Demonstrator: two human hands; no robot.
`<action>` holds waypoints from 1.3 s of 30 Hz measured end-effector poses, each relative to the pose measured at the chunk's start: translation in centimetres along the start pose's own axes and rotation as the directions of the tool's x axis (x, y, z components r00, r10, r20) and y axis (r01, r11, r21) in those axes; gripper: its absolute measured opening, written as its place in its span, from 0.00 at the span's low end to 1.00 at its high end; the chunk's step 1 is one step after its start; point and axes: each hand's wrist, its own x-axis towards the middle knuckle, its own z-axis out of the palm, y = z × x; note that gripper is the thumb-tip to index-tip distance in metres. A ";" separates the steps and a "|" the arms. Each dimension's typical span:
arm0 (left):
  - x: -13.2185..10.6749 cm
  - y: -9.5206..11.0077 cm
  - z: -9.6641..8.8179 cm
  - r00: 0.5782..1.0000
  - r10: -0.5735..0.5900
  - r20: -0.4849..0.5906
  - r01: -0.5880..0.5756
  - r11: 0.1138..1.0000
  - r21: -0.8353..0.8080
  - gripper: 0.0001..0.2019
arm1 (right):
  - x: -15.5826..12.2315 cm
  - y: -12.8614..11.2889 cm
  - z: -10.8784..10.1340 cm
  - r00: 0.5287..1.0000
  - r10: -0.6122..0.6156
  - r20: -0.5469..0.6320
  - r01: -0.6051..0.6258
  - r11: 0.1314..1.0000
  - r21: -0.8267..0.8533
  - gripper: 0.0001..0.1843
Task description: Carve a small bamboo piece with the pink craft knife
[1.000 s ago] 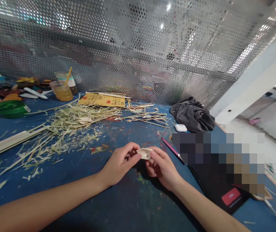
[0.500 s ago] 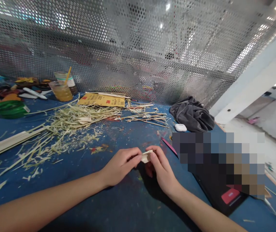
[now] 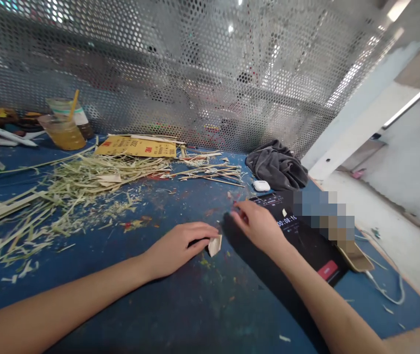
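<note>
My left hand (image 3: 182,246) rests low over the blue tabletop, its thumb and fingers pinching a small pale, folded-looking piece (image 3: 215,245). The piece sticks out past the fingertips; its material is unclear. To the right, my right hand (image 3: 259,223) is apart from that piece, palm down beside the left edge of a dark tablet (image 3: 307,236). Its fingers are curled at the spot where a thin pink tool lay earlier. The hand covers most of that spot, and what the fingertips hold is too small to make out.
Pale shavings (image 3: 73,184) spread across the left, with yellow sandpaper (image 3: 136,146) behind them. Thin sticks (image 3: 210,172), a white earbud case (image 3: 261,186) and a dark cloth (image 3: 278,164) lie farther back. A cup of yellowish liquid (image 3: 64,132) stands before the perforated metal screen (image 3: 195,73).
My right hand has let go of the pale piece and moved right and up to the tablet's edge. My left hand keeps the piece. The view has shifted to the right.
</note>
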 end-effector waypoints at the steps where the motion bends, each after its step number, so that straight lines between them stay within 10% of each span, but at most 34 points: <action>1: 0.0 0.0 0.0 1.000 0.024 0.011 -0.024 1.000 0.001 0.14 | 0.2 0.4 0.1 0.997 0.067 -0.037 -0.068 0.997 -0.047 0.12; 8: -0.1 0.3 0.1 0.996 0.082 -0.037 -0.082 0.997 -0.013 0.10 | -0.2 -0.8 1.5 0.969 0.220 -0.114 -0.237 0.957 -0.166 0.14; 18: 0.0 0.5 -0.1 1.000 -0.005 0.005 0.005 1.000 -0.017 0.09 | -2.8 -1.7 2.9 0.946 0.010 -0.324 0.079 0.962 0.260 0.19; 21: 0.1 0.5 -0.1 1.000 -0.012 0.013 0.012 1.000 -0.022 0.09 | -2.3 -1.5 4.1 0.907 0.073 -0.414 0.205 0.784 0.586 0.24; 28: 0.1 0.6 -0.1 0.998 -0.043 0.040 0.044 0.999 -0.012 0.08 | -2.4 -2.6 3.0 0.987 0.141 -0.080 0.057 0.159 0.986 0.23; 39: 0.5 -0.5 -0.1 0.978 0.104 0.181 -0.113 0.993 0.042 0.15 | -1.8 0.0 1.3 0.940 0.338 -0.042 0.036 0.024 0.999 0.22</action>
